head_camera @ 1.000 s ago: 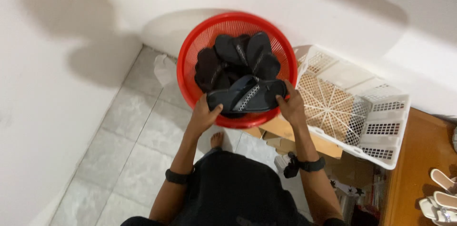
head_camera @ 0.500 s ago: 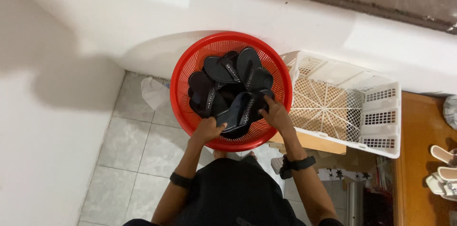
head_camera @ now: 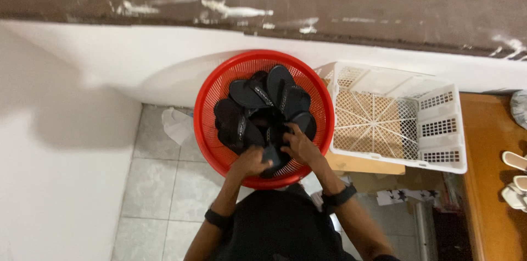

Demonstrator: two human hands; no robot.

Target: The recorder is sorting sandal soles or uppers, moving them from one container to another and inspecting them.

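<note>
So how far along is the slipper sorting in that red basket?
Several black slippers already lie piled in the red basket. In hand: the left hand and the right hand are both down in the basket, gripping a slipper at its near edge. The white crate beside it holds nothing visible, so any move there is not yet begun.

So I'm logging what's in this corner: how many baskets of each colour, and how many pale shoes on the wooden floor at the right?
Red round basket: 1
White rectangular basket: 1
Pale shoes on the wooden floor: 2 in view, cut off by the edge
Total: 4
</note>
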